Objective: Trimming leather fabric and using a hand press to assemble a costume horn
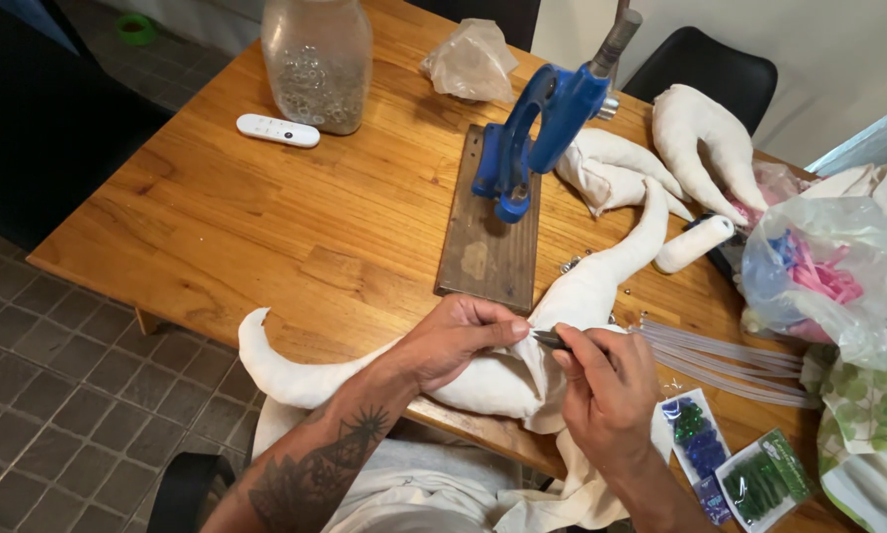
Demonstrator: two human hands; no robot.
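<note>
My left hand [453,341] pinches the cream stuffed fabric figure [522,365], right-hand fingers [574,347] grip a dark tool [548,339]; work looks mid-way.

Bare table [266,227] left of press [537,128]

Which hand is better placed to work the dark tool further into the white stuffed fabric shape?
Probably the right hand: it already pinches the dark tool, whose tip meets the white stuffed fabric shape. The left hand is busy gripping the fabric at that spot.
</note>
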